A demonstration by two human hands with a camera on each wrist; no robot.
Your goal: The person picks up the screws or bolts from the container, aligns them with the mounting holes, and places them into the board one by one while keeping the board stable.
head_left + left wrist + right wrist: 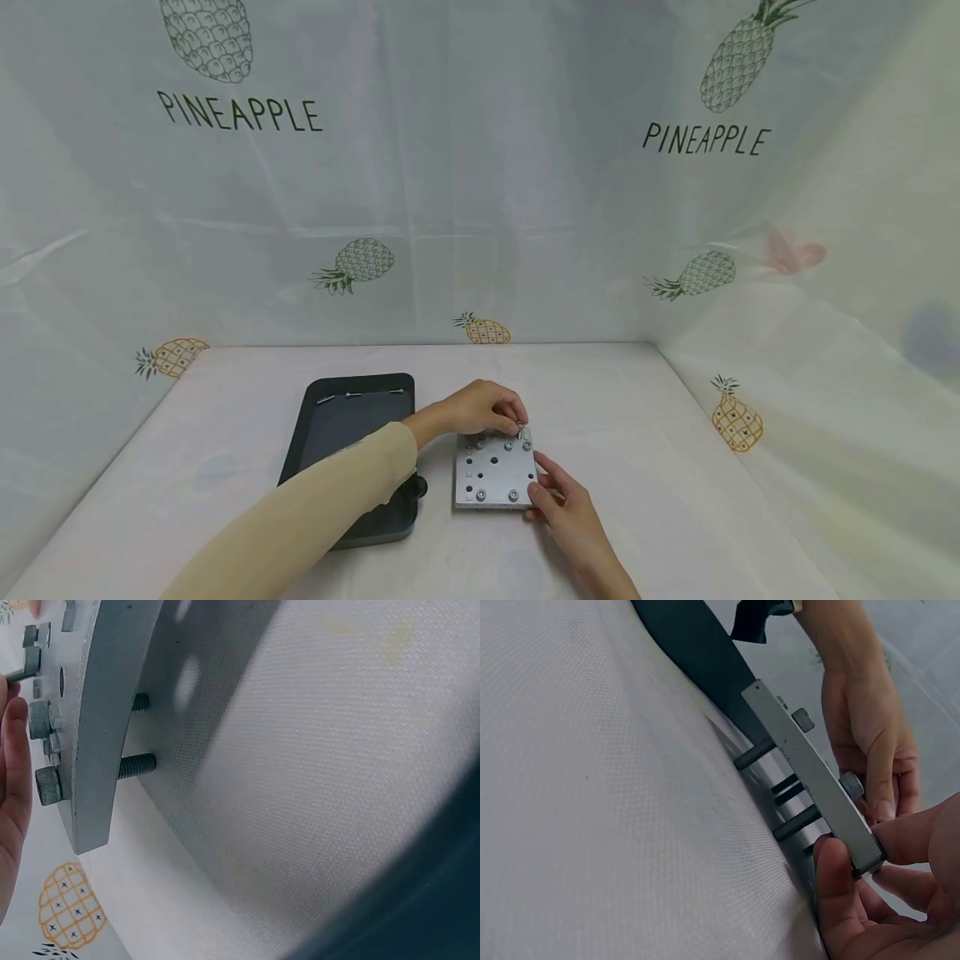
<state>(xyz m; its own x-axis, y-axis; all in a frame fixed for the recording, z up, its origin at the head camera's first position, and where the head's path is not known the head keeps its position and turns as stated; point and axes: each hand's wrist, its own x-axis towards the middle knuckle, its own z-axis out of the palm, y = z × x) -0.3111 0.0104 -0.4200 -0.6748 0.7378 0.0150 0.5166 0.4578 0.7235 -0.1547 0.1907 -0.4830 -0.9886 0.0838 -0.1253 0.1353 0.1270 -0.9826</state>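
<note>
A silver metal plate point(495, 475) with holes and several socket-head bolts lies in front of me; threaded bolt shanks point(138, 766) stick out of its underside. My left hand point(483, 408) reaches over the plate's far edge. Its fingertips pinch a small, thin metal piece point(15, 675), which meets a bolt head point(31, 660); the piece is mostly hidden by the fingers. My right hand point(566, 508) grips the plate's right edge between thumb and fingers, as the right wrist view shows at the near corner.
A black tray point(300, 433) stands left of the plate, partly under my left forearm, with several thin screws point(363, 394) along its far end. A white cloth point(637, 433) covers the table, and a pineapple-print curtain point(525, 208) hangs behind.
</note>
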